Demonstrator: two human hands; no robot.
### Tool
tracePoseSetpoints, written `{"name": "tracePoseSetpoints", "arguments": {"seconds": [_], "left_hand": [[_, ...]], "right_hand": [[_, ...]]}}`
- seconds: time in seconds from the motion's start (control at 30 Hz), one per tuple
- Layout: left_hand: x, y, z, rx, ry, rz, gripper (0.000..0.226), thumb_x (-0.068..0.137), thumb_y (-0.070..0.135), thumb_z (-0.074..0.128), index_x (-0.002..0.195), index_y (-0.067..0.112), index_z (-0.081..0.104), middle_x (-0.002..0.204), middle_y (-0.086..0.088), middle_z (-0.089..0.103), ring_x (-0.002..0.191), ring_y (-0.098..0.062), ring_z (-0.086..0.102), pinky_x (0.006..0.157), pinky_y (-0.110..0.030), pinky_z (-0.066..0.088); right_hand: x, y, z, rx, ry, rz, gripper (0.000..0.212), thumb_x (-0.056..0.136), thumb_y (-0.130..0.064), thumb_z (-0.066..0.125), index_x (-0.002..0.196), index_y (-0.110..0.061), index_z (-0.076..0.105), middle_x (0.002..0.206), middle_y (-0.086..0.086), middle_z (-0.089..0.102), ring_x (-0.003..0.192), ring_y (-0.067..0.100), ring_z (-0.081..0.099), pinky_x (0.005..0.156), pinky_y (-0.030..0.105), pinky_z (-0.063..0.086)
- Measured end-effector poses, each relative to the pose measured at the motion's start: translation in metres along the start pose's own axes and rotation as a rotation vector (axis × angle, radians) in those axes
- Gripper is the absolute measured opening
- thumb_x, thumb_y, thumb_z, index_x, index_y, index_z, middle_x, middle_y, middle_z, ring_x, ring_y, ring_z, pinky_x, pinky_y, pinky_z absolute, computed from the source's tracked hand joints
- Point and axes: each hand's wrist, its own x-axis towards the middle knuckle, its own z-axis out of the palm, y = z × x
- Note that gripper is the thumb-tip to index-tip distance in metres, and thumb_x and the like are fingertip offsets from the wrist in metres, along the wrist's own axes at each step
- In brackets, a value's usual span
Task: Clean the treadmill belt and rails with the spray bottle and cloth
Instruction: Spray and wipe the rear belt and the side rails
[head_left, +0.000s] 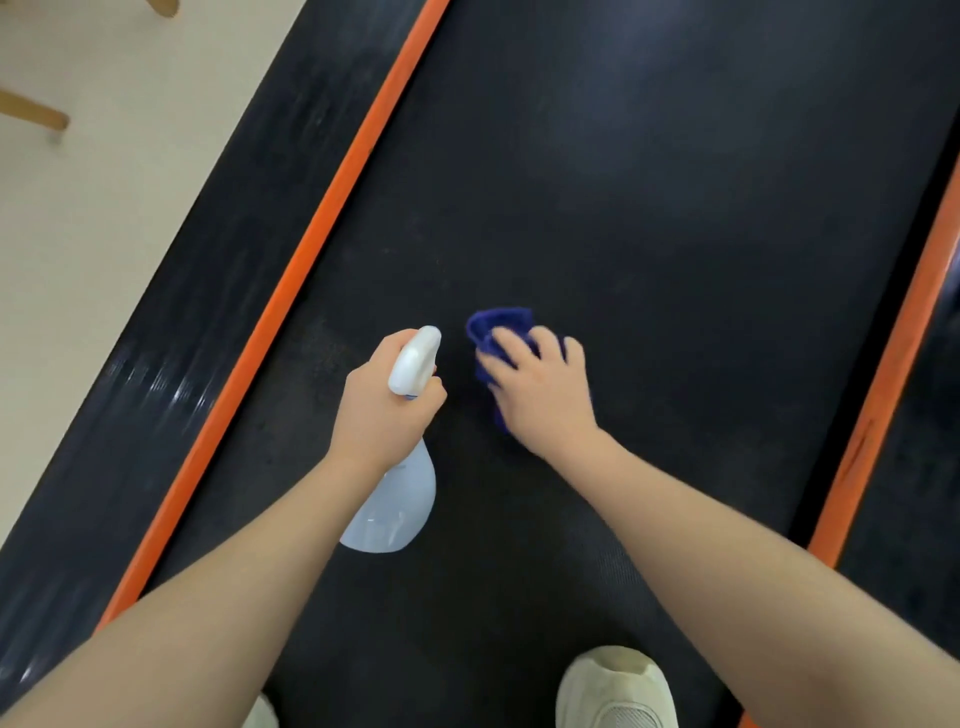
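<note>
A crumpled dark blue cloth is pressed flat against the black textured treadmill belt under the right hand, whose fingers are spread over the fabric rather than curled round it, so the grip there is open and pressing. Just to the left of the cloth, a pale translucent plastic spray bottle with a white trigger head is held above the belt by the left hand, its grip closed round the neck with the nozzle pointed away from the person. The bottle's body is seen to be cloudy, and how much liquid is left in it cannot be told. Further left of the cloth, an orange strip and a dark, streaked side rail are seen, beyond which lies a light floor with wooden furniture legs. To the cloth's right, a second orange strip is bordered by another dark rail. A pale shoe is planted on the belt behind the cloth. The work is judged to be in its middle stage: the belt is being wiped near its centre, no clear boundary between cleaned and uncleaned belt can be made out, and both rails appear yet to be done.
</note>
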Motion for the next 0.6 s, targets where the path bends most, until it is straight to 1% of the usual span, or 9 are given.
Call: {"name": "tracePoseSetpoints", "arguments": {"seconds": [0.07, 0.13, 0.2, 0.27, 0.33, 0.37, 0.5, 0.57, 0.6], "left_hand": [[-0.002, 0.003, 0.001, 0.031, -0.014, 0.016, 0.046, 0.084, 0.012, 0.060, 0.128, 0.022, 0.052, 0.111, 0.001, 0.063, 0.101, -0.017, 0.059, 0.074, -0.020, 0.043], [-0.006, 0.004, 0.001, 0.037, -0.026, 0.029, 0.046, 0.084, 0.012, 0.060, 0.127, 0.023, 0.051, 0.110, 0.002, 0.063, 0.100, -0.016, 0.059, 0.075, -0.022, 0.044], [-0.010, 0.004, 0.002, 0.022, -0.036, 0.042, 0.046, 0.083, 0.011, 0.060, 0.125, 0.025, 0.051, 0.109, 0.004, 0.063, 0.099, -0.014, 0.058, 0.075, -0.021, 0.045], [-0.018, 0.003, 0.003, 0.032, -0.078, 0.052, 0.046, 0.083, 0.011, 0.060, 0.126, 0.025, 0.050, 0.110, 0.006, 0.061, 0.099, -0.013, 0.057, 0.076, -0.020, 0.046], [-0.024, 0.002, 0.005, 0.077, -0.142, 0.055, 0.046, 0.083, 0.013, 0.060, 0.126, 0.027, 0.048, 0.109, 0.006, 0.061, 0.099, -0.015, 0.058, 0.078, -0.027, 0.050], [-0.028, 0.000, 0.007, 0.106, -0.171, 0.050, 0.046, 0.083, 0.014, 0.060, 0.125, 0.028, 0.048, 0.107, 0.005, 0.061, 0.098, -0.016, 0.059, 0.080, -0.033, 0.052], [-0.034, -0.002, 0.014, 0.179, -0.212, 0.033, 0.046, 0.082, 0.015, 0.060, 0.124, 0.027, 0.049, 0.102, 0.001, 0.064, 0.091, -0.020, 0.061, 0.082, -0.046, 0.052], [-0.036, -0.002, 0.015, 0.199, -0.222, 0.044, 0.046, 0.082, 0.016, 0.061, 0.125, 0.027, 0.050, 0.102, 0.001, 0.064, 0.091, -0.020, 0.061, 0.081, -0.046, 0.053], [-0.037, -0.002, 0.016, 0.202, -0.223, 0.048, 0.045, 0.082, 0.017, 0.060, 0.124, 0.028, 0.050, 0.102, 0.002, 0.064, 0.091, -0.020, 0.061, 0.081, -0.046, 0.053]], "right_hand": [[-0.028, -0.006, -0.007, 0.096, -0.067, -0.268, 0.034, 0.074, -0.035, 0.070, 0.108, -0.028, 0.069, 0.122, 0.000, 0.061, 0.106, 0.030, 0.052, 0.087, 0.044, 0.043], [-0.028, 0.008, -0.010, 0.076, -0.107, -0.488, 0.029, 0.081, -0.037, 0.060, 0.108, -0.032, 0.069, 0.121, -0.003, 0.062, 0.104, 0.030, 0.055, 0.083, 0.040, 0.044], [-0.009, 0.028, -0.007, -0.015, -0.067, -0.402, 0.027, 0.083, -0.038, 0.056, 0.107, -0.033, 0.068, 0.119, -0.005, 0.062, 0.099, 0.029, 0.056, 0.079, 0.036, 0.040], [0.001, 0.043, -0.009, -0.037, -0.008, 0.014, 0.029, 0.078, -0.033, 0.068, 0.107, -0.029, 0.069, 0.118, -0.002, 0.063, 0.096, 0.032, 0.056, 0.078, 0.038, 0.041], [-0.013, 0.039, -0.012, -0.047, 0.019, 0.218, 0.033, 0.075, -0.030, 0.073, 0.107, -0.026, 0.069, 0.119, 0.001, 0.063, 0.097, 0.035, 0.056, 0.079, 0.041, 0.041], [-0.029, 0.032, -0.013, -0.055, 0.021, 0.182, 0.034, 0.074, -0.032, 0.074, 0.107, -0.026, 0.068, 0.120, 0.001, 0.062, 0.098, 0.035, 0.056, 0.080, 0.041, 0.039], [-0.091, 0.017, -0.022, 0.018, -0.079, -0.308, 0.038, 0.072, -0.040, 0.075, 0.108, -0.031, 0.068, 0.123, -0.002, 0.062, 0.103, 0.031, 0.057, 0.082, 0.043, 0.045], [-0.085, 0.032, -0.025, -0.019, -0.124, -0.344, 0.036, 0.072, -0.041, 0.074, 0.107, -0.033, 0.069, 0.122, -0.004, 0.063, 0.101, 0.030, 0.060, 0.080, 0.040, 0.047], [-0.078, 0.039, -0.027, -0.056, -0.116, -0.230, 0.034, 0.072, -0.040, 0.075, 0.105, -0.033, 0.070, 0.120, -0.004, 0.063, 0.097, 0.030, 0.060, 0.078, 0.038, 0.046]]}}
